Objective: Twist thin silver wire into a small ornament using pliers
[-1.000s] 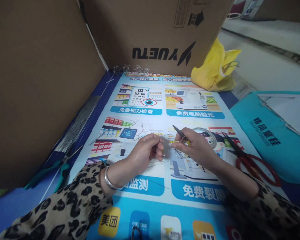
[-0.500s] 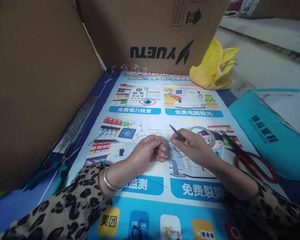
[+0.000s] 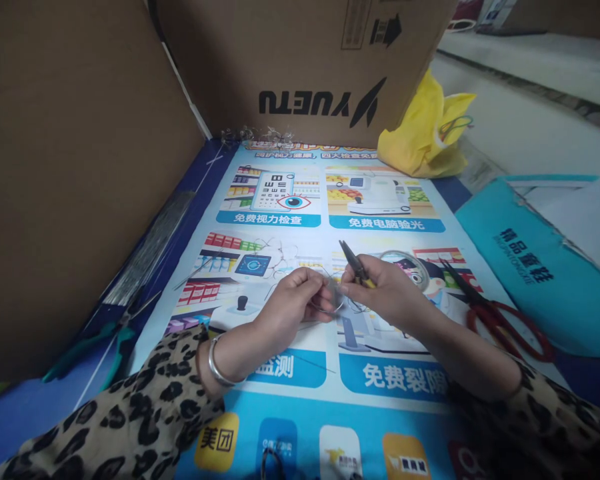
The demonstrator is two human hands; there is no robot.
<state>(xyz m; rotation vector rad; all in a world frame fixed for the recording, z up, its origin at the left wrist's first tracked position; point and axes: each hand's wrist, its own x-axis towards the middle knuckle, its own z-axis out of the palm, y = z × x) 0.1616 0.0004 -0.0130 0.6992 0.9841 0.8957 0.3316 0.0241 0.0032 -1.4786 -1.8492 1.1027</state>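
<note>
Both hands meet near the middle of the poster [image 3: 260,320], and between them is a thin wire [image 3: 341,307], bent into a loose curve. The left hand [image 3: 297,300] pinches it between thumb and curled fingers. The right hand [image 3: 387,290] is closed around small pliers [image 3: 353,259], whose dark jaws point to eleven o'clock and look slightly parted; its thumb and forefinger are close beside the wire, though whether they grip it I cannot tell.

Going outward from the wire, loose thin strands [image 3: 281,257] lie on the poster at ten o'clock. Red-handled scissors [image 3: 497,323] lie at three, and a teal shoe box [image 3: 530,267] is just past them, between two and three. Teal-handled pliers [image 3: 117,337] lie open between eight and nine, touching or very near a bundle of straight silver wires [image 3: 150,250] that spreads toward ten. Small wiry pieces [image 3: 260,137], too blurred to make out, are at eleven, by the upright cardboard [image 3: 300,60] at twelve. A yellow bag [image 3: 423,147] slumps at one.
</note>
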